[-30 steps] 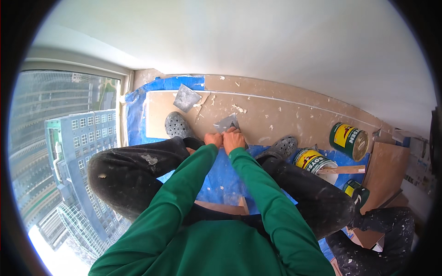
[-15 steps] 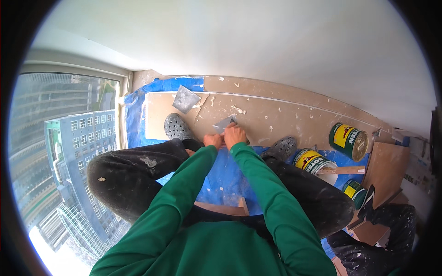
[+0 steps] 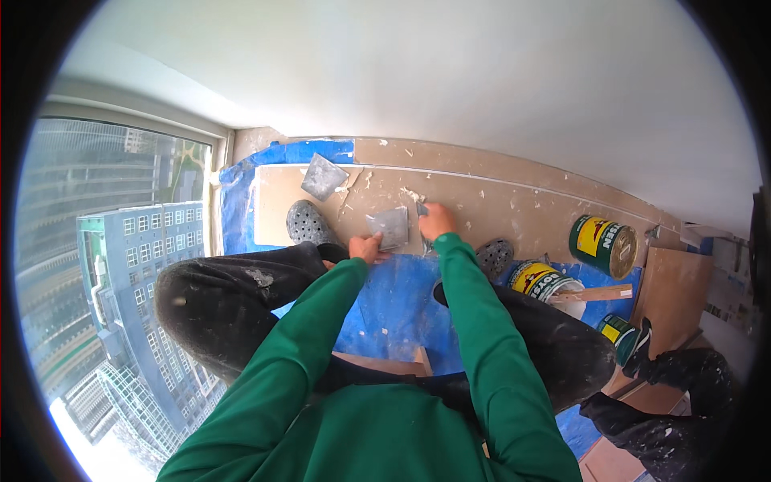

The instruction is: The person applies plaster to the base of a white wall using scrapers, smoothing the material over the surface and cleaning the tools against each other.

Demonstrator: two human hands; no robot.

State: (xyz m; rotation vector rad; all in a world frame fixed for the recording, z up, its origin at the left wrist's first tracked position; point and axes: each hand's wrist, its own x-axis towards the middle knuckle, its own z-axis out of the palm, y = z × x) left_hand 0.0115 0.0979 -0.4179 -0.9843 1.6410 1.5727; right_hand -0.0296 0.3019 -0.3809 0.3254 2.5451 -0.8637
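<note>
My left hand (image 3: 366,248) pinches the lower left corner of a square grey plate (image 3: 389,227), its face turned up over the brown board (image 3: 466,201). Just right of that plate, my right hand (image 3: 436,221) is closed round a narrow grey tool, perhaps a putty knife (image 3: 422,209); its handle is largely hidden by the fingers. The two hands are apart. Farther off to the left, a second square grey plate (image 3: 323,177) lies flat on the board, smeared with pale residue. Light scraps of dried filler (image 3: 413,195) lie beyond my hands.
Blue sheeting (image 3: 393,313) covers the floor under my legs. At right stand a closed green tin (image 3: 602,245), an opened tin (image 3: 546,283) with a wooden stick (image 3: 594,294) across it, and a smaller tin (image 3: 617,333). Another person's leg (image 3: 683,369) is beyond. A window (image 3: 120,281) fills the left.
My hands, close together before, have separated: the right moved right and slightly away with the narrow tool, the left slightly left. The square plate between them now shows more fully.
</note>
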